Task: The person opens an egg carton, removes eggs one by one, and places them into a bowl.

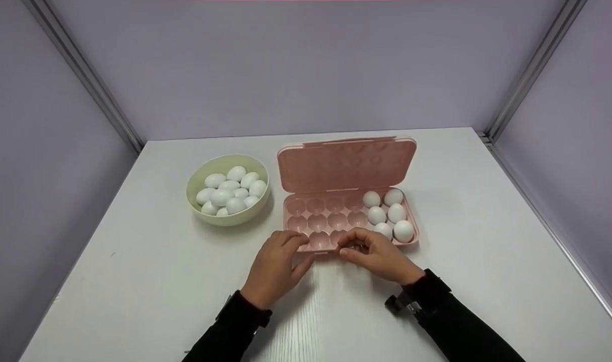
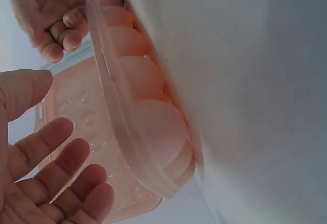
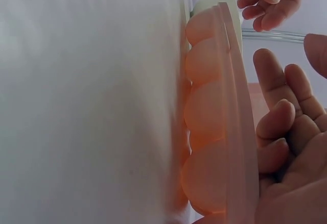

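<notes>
While both hands sit at the six o'clock edge of the pink egg tray [image 1: 336,221] (lid up, six eggs [image 1: 389,216] at three o'clock), the left hand [image 1: 275,266] hovers loosely spread, holding nothing; the right hand [image 1: 376,254] curls fingers against the rim.

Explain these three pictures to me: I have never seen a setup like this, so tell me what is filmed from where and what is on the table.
A person works with two bare hands; no machine is involved. The wide picture comes from a camera on the head, the two close ones from cameras on each wrist. On the white table stand a pale green bowl of white eggs and an open pink egg tray with six eggs at its right end. The left hand and right hand are at the tray's near edge. Neither holds an egg.
</notes>
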`<act>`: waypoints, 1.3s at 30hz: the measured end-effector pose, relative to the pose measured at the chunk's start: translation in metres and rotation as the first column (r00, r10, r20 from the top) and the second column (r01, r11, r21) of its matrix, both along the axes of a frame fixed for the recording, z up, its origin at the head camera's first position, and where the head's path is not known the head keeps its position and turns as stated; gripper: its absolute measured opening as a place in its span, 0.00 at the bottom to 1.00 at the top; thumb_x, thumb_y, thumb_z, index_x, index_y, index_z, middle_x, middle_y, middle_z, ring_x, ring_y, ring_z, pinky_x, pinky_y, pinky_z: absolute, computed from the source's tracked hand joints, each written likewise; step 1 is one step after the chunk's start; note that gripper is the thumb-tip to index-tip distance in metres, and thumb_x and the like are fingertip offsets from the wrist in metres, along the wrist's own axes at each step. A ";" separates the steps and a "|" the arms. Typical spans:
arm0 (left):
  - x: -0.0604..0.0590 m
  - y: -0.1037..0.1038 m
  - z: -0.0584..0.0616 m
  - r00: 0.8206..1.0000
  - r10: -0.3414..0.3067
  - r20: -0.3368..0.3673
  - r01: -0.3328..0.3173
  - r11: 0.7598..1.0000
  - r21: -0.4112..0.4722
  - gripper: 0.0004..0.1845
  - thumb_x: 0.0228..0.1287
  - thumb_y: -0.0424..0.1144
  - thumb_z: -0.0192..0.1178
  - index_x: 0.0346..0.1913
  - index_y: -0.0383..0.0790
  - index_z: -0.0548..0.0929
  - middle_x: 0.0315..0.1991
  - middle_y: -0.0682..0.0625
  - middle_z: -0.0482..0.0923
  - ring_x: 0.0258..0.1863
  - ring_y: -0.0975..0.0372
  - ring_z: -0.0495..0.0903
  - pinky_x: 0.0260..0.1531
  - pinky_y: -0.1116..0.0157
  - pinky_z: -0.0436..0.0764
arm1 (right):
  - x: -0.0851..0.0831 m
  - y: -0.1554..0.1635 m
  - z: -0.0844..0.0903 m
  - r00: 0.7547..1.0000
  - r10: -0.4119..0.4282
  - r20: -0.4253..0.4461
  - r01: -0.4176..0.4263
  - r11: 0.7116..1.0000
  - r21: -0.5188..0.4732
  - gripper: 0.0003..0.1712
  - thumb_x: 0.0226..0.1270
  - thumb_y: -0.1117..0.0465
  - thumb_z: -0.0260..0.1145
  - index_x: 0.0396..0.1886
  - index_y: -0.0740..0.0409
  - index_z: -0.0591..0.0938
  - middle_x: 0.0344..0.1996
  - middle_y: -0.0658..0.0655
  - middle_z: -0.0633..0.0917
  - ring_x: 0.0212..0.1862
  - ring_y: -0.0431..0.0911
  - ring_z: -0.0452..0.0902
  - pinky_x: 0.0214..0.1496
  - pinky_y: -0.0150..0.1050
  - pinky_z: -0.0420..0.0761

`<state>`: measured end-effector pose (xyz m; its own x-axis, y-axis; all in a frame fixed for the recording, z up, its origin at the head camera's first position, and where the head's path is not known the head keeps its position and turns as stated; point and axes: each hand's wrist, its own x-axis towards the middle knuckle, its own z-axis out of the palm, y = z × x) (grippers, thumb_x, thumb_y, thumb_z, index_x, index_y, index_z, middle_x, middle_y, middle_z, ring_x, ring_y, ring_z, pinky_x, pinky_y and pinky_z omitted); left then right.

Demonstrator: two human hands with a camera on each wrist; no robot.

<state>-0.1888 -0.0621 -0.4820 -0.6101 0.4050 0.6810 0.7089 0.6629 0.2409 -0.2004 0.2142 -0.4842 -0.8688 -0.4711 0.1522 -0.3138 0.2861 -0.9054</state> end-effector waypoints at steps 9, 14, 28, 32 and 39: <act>0.000 0.001 -0.001 1.000 -0.019 -0.022 0.020 0.999 0.043 0.13 0.58 0.36 0.79 0.44 0.44 0.87 0.40 0.53 0.87 0.44 0.59 0.86 0.47 0.63 0.86 | 0.000 0.001 0.001 1.000 -0.009 0.001 0.009 1.000 -0.006 0.13 0.78 0.59 0.69 0.55 0.61 0.85 0.51 0.63 0.89 0.47 0.37 0.83 0.44 0.28 0.81; -0.001 0.000 -0.001 0.997 -0.027 -0.076 0.034 0.996 0.080 0.11 0.58 0.36 0.79 0.42 0.44 0.87 0.36 0.54 0.87 0.37 0.61 0.85 0.41 0.66 0.84 | 0.001 0.001 0.002 1.000 -0.011 0.013 0.011 1.000 -0.018 0.14 0.78 0.60 0.69 0.55 0.63 0.85 0.52 0.65 0.88 0.45 0.37 0.82 0.43 0.28 0.81; -0.001 -0.002 0.000 0.995 -0.099 0.011 0.091 0.952 0.292 0.02 0.73 0.37 0.69 0.41 0.44 0.89 0.33 0.54 0.86 0.33 0.62 0.85 0.32 0.69 0.83 | 0.003 -0.001 0.004 0.997 -0.051 -0.057 0.050 0.999 -0.021 0.08 0.78 0.61 0.68 0.51 0.59 0.86 0.47 0.67 0.89 0.38 0.36 0.81 0.38 0.29 0.81; -0.001 -0.002 -0.002 0.992 -0.121 0.037 0.103 0.939 0.329 0.01 0.72 0.36 0.69 0.41 0.44 0.90 0.32 0.53 0.85 0.31 0.60 0.84 0.26 0.64 0.83 | 0.004 -0.001 0.004 0.994 -0.075 -0.082 0.076 0.997 0.006 0.07 0.78 0.61 0.69 0.49 0.57 0.87 0.44 0.63 0.90 0.36 0.35 0.80 0.36 0.30 0.81; -0.003 -0.002 -0.004 0.993 -0.113 0.045 0.092 0.938 0.334 0.03 0.68 0.33 0.73 0.41 0.45 0.90 0.31 0.54 0.85 0.31 0.63 0.83 0.29 0.70 0.81 | 0.005 -0.003 0.005 0.988 -0.101 -0.120 0.107 0.993 0.042 0.05 0.77 0.58 0.70 0.46 0.54 0.87 0.41 0.57 0.91 0.33 0.35 0.79 0.35 0.30 0.81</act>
<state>-0.1913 -0.0646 -0.4856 -0.6231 0.2258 0.7488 0.7451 0.4624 0.4807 -0.1958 0.2110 -0.4793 -0.8908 -0.3883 0.2359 -0.3837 0.3649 -0.8483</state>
